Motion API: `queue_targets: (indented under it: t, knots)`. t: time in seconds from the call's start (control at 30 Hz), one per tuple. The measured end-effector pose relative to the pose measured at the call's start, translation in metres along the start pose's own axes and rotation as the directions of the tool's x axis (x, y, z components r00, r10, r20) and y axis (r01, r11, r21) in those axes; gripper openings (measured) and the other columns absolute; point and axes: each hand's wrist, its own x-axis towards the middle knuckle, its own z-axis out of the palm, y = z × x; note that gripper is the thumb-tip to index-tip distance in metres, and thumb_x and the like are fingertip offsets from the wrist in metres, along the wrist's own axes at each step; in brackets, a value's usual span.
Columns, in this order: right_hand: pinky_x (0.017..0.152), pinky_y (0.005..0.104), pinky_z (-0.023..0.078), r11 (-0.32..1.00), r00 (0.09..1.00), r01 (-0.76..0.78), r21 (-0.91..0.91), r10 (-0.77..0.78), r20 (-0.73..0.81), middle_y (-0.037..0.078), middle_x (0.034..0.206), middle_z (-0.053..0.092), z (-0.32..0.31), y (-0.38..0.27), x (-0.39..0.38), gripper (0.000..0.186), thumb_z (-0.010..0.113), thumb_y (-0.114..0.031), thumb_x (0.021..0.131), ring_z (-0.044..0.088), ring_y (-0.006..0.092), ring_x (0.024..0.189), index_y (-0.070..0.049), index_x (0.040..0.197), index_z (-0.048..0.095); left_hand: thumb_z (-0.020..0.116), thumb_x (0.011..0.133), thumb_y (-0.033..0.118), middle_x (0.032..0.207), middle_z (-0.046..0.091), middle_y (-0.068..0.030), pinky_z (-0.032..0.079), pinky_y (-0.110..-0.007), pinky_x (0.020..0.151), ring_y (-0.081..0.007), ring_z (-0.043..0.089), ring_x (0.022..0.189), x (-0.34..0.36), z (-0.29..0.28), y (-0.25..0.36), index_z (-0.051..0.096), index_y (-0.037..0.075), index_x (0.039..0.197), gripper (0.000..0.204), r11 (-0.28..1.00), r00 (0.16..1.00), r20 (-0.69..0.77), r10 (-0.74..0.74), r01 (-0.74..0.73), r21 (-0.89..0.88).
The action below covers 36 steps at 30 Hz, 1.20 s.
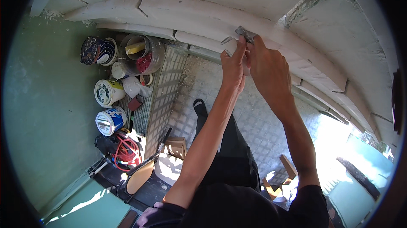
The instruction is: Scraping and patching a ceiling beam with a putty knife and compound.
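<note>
Both my arms reach up and forward to the pale, stepped ledge (190, 14). My left hand (233, 69) is closed on a small whitish piece (229, 45) with a grey edge, whose kind I cannot make out. Beside it, my right hand (269, 62) pinches a small, flat grey piece (244, 34), smeared with white, between thumb and fingers. The hands nearly touch, just in front of the ledge's edge. Cracks or joints run across the ledge.
At left, a slatted bench (154, 96) holds several tubs, including a clear bucket (157, 54) and a blue-white pail (111, 120). Below lie a red hose (127, 149) and a cardboard box (174, 146). Tiled floor (258, 122) lies under me; wood pieces (288, 166) sit at right.
</note>
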Motion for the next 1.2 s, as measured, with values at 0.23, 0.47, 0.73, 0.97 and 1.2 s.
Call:
queue_targets:
  t: [0.23, 0.47, 0.73, 0.97, 1.2]
  knots:
    - [0.060, 0.0503, 0.051, 0.999, 0.998, 0.033, 0.027, -0.034, 0.049, 0.022, 0.065, 0.062, -0.009, -0.003, -0.001, 0.022, 0.050, -0.023, 0.097, 0.064, 0.0439, 0.067, -0.002, 0.092, 0.052, 0.067, 0.092, 0.029, 0.072, 0.057, 0.0024, 0.037, -0.023, 0.046, -0.0058, 0.050, 0.057, -0.003, -0.005, 0.006, 0.061, 0.008, 0.093, 0.022, 1.000, 1.000, 0.002, -0.008, 0.008, 0.011]
    - [0.062, 0.0509, 0.051, 0.993, 0.996, 0.085, 0.086, -0.085, -0.005, 0.023, 0.066, 0.062, 0.007, -0.018, 0.010, 0.021, 0.051, -0.023, 0.096, 0.063, 0.0451, 0.068, -0.002, 0.092, 0.053, 0.065, 0.093, 0.027, 0.091, 0.061, -0.0030, 0.050, -0.024, 0.062, -0.0089, 0.061, 0.082, 0.015, -0.024, 0.020, 0.060, 0.003, 0.102, 0.026, 0.998, 0.999, -0.030, -0.041, 0.039, -0.058]
    - [0.063, 0.0511, 0.047, 0.947, 0.998, -0.034, 0.320, 0.016, 0.057, 0.025, 0.072, 0.061, 0.003, 0.004, -0.012, 0.021, 0.050, -0.020, 0.095, 0.061, 0.0461, 0.072, 0.001, 0.091, 0.052, 0.065, 0.093, 0.030, 0.066, 0.058, 0.0008, 0.035, -0.023, 0.044, -0.0063, 0.047, 0.048, -0.010, -0.017, 0.020, 0.060, 0.010, 0.081, 0.024, 0.979, 0.998, 0.047, -0.034, 0.024, 0.205]
    - [0.061, 0.0464, 0.048, 0.980, 0.938, 0.196, -0.040, -0.199, -0.283, 0.017, 0.082, 0.062, -0.064, 0.029, -0.010, 0.015, 0.052, -0.016, 0.096, 0.062, 0.0377, 0.072, -0.002, 0.095, 0.056, 0.065, 0.092, 0.031, 0.085, 0.071, -0.0076, 0.036, -0.022, 0.045, -0.0047, 0.045, 0.048, -0.035, -0.022, 0.025, 0.068, 0.005, 0.088, 0.027, 0.917, 0.980, 0.170, -0.105, 0.029, 0.397]
    - [0.064, 0.0458, 0.053, 0.959, 0.926, 0.224, -0.173, -0.265, -0.268, 0.017, 0.088, 0.067, -0.071, 0.036, 0.010, 0.016, 0.053, -0.017, 0.095, 0.065, 0.0380, 0.073, -0.002, 0.095, 0.059, 0.064, 0.093, 0.031, 0.083, 0.070, -0.0063, 0.034, -0.021, 0.045, -0.0038, 0.045, 0.048, -0.062, -0.059, 0.004, 0.068, 0.005, 0.086, 0.027, 0.867, 0.970, 0.078, -0.232, 0.170, 0.468]
